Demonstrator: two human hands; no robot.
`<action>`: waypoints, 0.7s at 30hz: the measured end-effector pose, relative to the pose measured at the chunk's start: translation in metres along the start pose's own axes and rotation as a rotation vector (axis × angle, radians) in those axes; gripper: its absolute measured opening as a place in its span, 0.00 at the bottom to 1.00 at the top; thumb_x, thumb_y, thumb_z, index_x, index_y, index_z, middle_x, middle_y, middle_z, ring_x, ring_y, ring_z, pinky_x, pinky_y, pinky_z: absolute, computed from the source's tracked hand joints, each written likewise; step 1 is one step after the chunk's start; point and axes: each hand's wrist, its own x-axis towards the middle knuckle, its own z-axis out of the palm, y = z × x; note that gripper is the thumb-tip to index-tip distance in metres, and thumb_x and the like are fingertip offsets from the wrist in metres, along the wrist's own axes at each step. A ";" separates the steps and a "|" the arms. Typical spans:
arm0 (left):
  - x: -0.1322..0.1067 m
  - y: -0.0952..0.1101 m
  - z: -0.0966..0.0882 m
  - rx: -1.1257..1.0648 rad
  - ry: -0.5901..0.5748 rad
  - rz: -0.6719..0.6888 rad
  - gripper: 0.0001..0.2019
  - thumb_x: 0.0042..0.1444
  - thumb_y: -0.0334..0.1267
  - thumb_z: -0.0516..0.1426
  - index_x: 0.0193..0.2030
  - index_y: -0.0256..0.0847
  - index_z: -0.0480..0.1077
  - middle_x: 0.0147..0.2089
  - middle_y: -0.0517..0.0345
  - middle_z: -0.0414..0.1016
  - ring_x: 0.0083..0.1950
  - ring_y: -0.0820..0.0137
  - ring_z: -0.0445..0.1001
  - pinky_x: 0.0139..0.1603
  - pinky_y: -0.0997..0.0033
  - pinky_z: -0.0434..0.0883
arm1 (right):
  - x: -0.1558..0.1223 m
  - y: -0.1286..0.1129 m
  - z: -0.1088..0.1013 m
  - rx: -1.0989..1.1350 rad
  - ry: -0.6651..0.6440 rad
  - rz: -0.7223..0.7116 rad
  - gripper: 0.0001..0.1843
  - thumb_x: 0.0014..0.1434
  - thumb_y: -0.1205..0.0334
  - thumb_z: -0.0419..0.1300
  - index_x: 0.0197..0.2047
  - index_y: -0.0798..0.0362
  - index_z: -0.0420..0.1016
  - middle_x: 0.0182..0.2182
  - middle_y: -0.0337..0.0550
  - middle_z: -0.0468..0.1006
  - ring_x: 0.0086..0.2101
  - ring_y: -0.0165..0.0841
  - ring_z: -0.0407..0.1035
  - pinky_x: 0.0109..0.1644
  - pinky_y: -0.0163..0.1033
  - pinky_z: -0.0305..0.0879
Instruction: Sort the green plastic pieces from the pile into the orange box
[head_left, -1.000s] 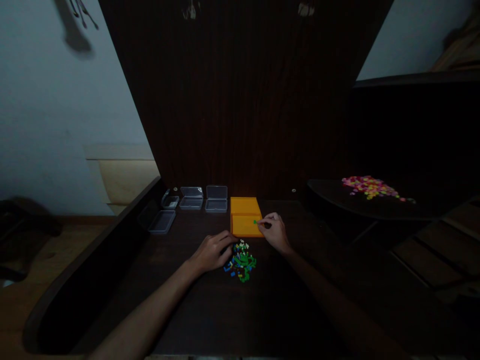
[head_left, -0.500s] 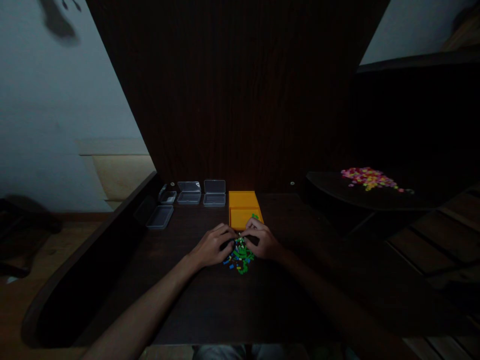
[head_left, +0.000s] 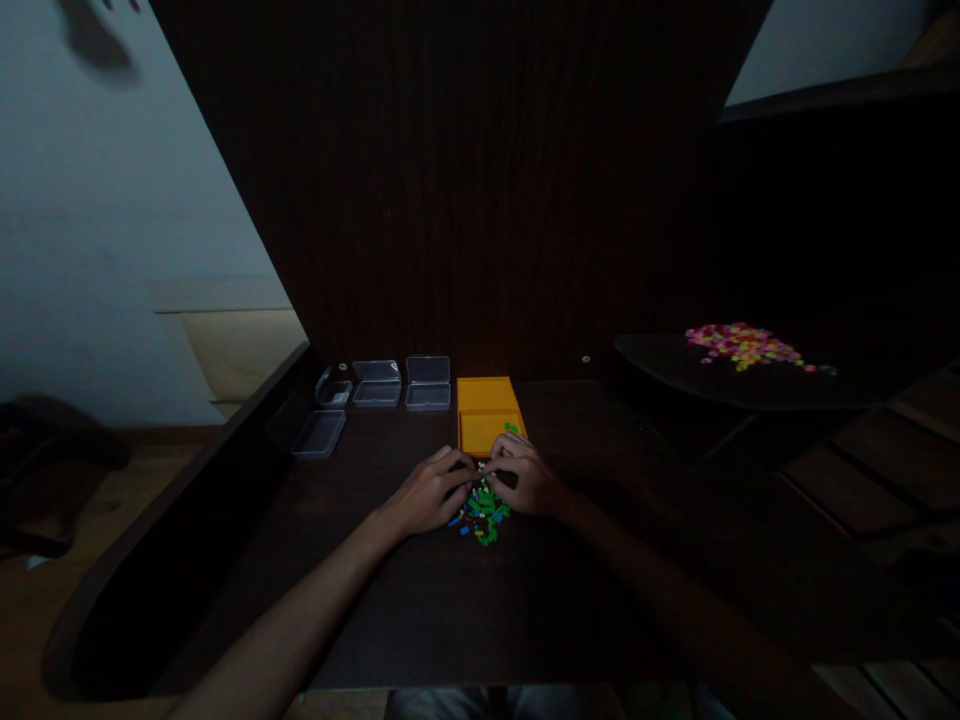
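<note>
A pile of tiny plastic pieces point(head_left: 487, 508), mostly green with some blue, yellow and white, lies on the dark desktop; they look like small building bricks. My left hand point(head_left: 435, 492) is at the pile's left edge, its thumb and fingers bent together. From the right, my right hand point(head_left: 523, 478) leans over the pile's far edge with its fingers curled in a pinch. The fingertips of both hands nearly meet; whatever they hold is too small and dark to make out. Just beyond stands an open orange-yellow box point(head_left: 484, 393), with green pieces point(head_left: 511, 428) inside at its right.
Several clear plastic boxes, among them an open one point(head_left: 428, 397) and one nearer the left side point(head_left: 319, 434), line the desk's back left. A raised side panel point(head_left: 187, 510) borders the left. Pink, red and yellow small pieces point(head_left: 746, 344) are heaped on a dark shelf point(head_left: 667, 365) at right.
The view has shifted slightly. My left thumb has come closer to its fingers, and both hands stay over the pile's far edge.
</note>
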 end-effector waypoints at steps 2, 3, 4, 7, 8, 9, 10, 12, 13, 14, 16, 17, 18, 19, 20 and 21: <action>0.000 0.000 0.000 0.009 -0.004 0.007 0.14 0.63 0.31 0.51 0.51 0.40 0.74 0.48 0.50 0.72 0.50 0.63 0.69 0.54 0.61 0.69 | 0.000 0.001 0.001 -0.006 -0.005 -0.004 0.09 0.54 0.68 0.58 0.33 0.50 0.80 0.30 0.43 0.69 0.35 0.35 0.65 0.43 0.45 0.64; 0.001 0.000 0.001 0.010 -0.002 0.008 0.14 0.63 0.31 0.51 0.50 0.40 0.74 0.48 0.49 0.72 0.50 0.63 0.69 0.54 0.61 0.69 | 0.000 0.002 0.001 -0.008 -0.004 -0.008 0.08 0.54 0.68 0.58 0.33 0.51 0.80 0.30 0.42 0.69 0.35 0.35 0.66 0.43 0.45 0.64; 0.001 0.000 0.001 0.009 -0.001 0.006 0.14 0.63 0.31 0.51 0.50 0.39 0.74 0.48 0.49 0.72 0.50 0.63 0.69 0.54 0.61 0.69 | -0.001 0.002 0.002 -0.008 0.001 -0.014 0.08 0.54 0.68 0.58 0.32 0.51 0.79 0.30 0.43 0.69 0.35 0.35 0.66 0.43 0.44 0.64; 0.001 0.000 0.001 -0.003 0.001 -0.008 0.13 0.64 0.32 0.51 0.49 0.38 0.74 0.47 0.49 0.72 0.49 0.63 0.69 0.53 0.61 0.70 | -0.001 0.002 0.002 0.008 0.030 -0.026 0.07 0.55 0.67 0.58 0.31 0.52 0.79 0.29 0.43 0.70 0.34 0.34 0.66 0.42 0.44 0.65; 0.002 0.000 0.001 -0.007 0.002 -0.014 0.12 0.64 0.32 0.51 0.48 0.38 0.74 0.47 0.49 0.72 0.49 0.64 0.69 0.53 0.62 0.70 | -0.001 0.002 0.003 0.024 0.042 -0.020 0.07 0.55 0.67 0.59 0.31 0.52 0.78 0.29 0.43 0.70 0.34 0.34 0.66 0.42 0.43 0.65; 0.002 0.000 0.001 -0.012 0.004 -0.019 0.12 0.64 0.33 0.51 0.48 0.39 0.74 0.47 0.49 0.72 0.49 0.64 0.69 0.53 0.62 0.70 | 0.000 0.001 0.003 0.049 0.057 -0.004 0.06 0.55 0.67 0.59 0.31 0.52 0.78 0.29 0.43 0.71 0.34 0.34 0.67 0.41 0.43 0.65; 0.002 0.000 0.001 -0.017 0.008 -0.023 0.12 0.64 0.33 0.51 0.48 0.39 0.74 0.47 0.49 0.72 0.49 0.64 0.69 0.53 0.62 0.70 | 0.001 0.001 0.002 0.083 0.077 0.022 0.06 0.55 0.66 0.59 0.31 0.51 0.78 0.29 0.43 0.72 0.34 0.34 0.67 0.41 0.42 0.66; 0.002 0.000 0.002 -0.025 0.014 -0.029 0.12 0.64 0.33 0.51 0.48 0.40 0.74 0.47 0.50 0.72 0.49 0.64 0.69 0.53 0.62 0.70 | 0.002 0.002 0.002 0.156 0.148 0.098 0.06 0.56 0.65 0.59 0.31 0.51 0.78 0.30 0.43 0.74 0.33 0.34 0.69 0.38 0.40 0.67; 0.003 0.000 0.003 -0.027 0.017 -0.032 0.11 0.64 0.33 0.51 0.47 0.40 0.74 0.46 0.50 0.72 0.49 0.64 0.69 0.53 0.62 0.69 | 0.003 0.004 0.001 0.181 0.199 0.141 0.06 0.56 0.64 0.59 0.31 0.51 0.77 0.29 0.44 0.75 0.32 0.34 0.69 0.37 0.40 0.67; 0.003 0.001 0.003 -0.029 0.020 -0.034 0.11 0.64 0.33 0.51 0.47 0.40 0.74 0.46 0.50 0.72 0.49 0.64 0.69 0.53 0.62 0.69 | 0.004 0.006 0.001 0.194 0.258 0.183 0.07 0.57 0.63 0.59 0.30 0.51 0.77 0.29 0.44 0.75 0.31 0.34 0.69 0.36 0.39 0.67; 0.003 0.002 0.004 -0.033 0.023 -0.038 0.10 0.64 0.33 0.52 0.46 0.39 0.74 0.46 0.50 0.72 0.48 0.65 0.69 0.53 0.63 0.69 | 0.005 0.012 0.000 0.188 0.377 0.265 0.08 0.56 0.61 0.58 0.29 0.52 0.77 0.26 0.43 0.75 0.29 0.33 0.69 0.34 0.39 0.67; 0.003 0.002 0.005 -0.036 0.025 -0.040 0.10 0.64 0.33 0.52 0.45 0.39 0.74 0.46 0.50 0.72 0.48 0.65 0.69 0.52 0.63 0.69 | 0.005 0.016 0.000 0.188 0.429 0.316 0.08 0.56 0.59 0.59 0.29 0.52 0.77 0.25 0.42 0.75 0.27 0.33 0.68 0.33 0.38 0.66; 0.003 0.002 0.005 -0.040 0.025 -0.040 0.10 0.64 0.33 0.52 0.45 0.39 0.74 0.46 0.51 0.73 0.48 0.65 0.69 0.52 0.64 0.69 | 0.005 0.021 -0.001 0.201 0.476 0.374 0.09 0.55 0.58 0.59 0.30 0.52 0.77 0.24 0.42 0.75 0.25 0.32 0.67 0.31 0.37 0.65; 0.003 0.003 0.006 -0.044 0.023 -0.040 0.10 0.64 0.33 0.52 0.45 0.40 0.74 0.46 0.51 0.73 0.48 0.65 0.69 0.52 0.64 0.69 | 0.005 0.025 -0.001 0.229 0.518 0.435 0.10 0.55 0.56 0.59 0.30 0.53 0.77 0.24 0.41 0.75 0.24 0.31 0.66 0.29 0.37 0.65; 0.003 0.003 0.006 -0.048 0.022 -0.041 0.10 0.64 0.33 0.52 0.46 0.40 0.74 0.46 0.51 0.73 0.49 0.65 0.70 0.52 0.64 0.69 | 0.004 0.030 -0.001 0.268 0.556 0.493 0.11 0.55 0.54 0.60 0.31 0.53 0.77 0.24 0.42 0.76 0.24 0.31 0.66 0.28 0.36 0.64; 0.003 0.002 0.006 -0.051 0.022 -0.043 0.10 0.64 0.33 0.52 0.46 0.40 0.73 0.46 0.51 0.73 0.49 0.65 0.70 0.52 0.63 0.69 | 0.004 0.034 -0.002 0.310 0.591 0.540 0.12 0.54 0.53 0.61 0.32 0.53 0.76 0.25 0.42 0.77 0.24 0.31 0.67 0.27 0.35 0.64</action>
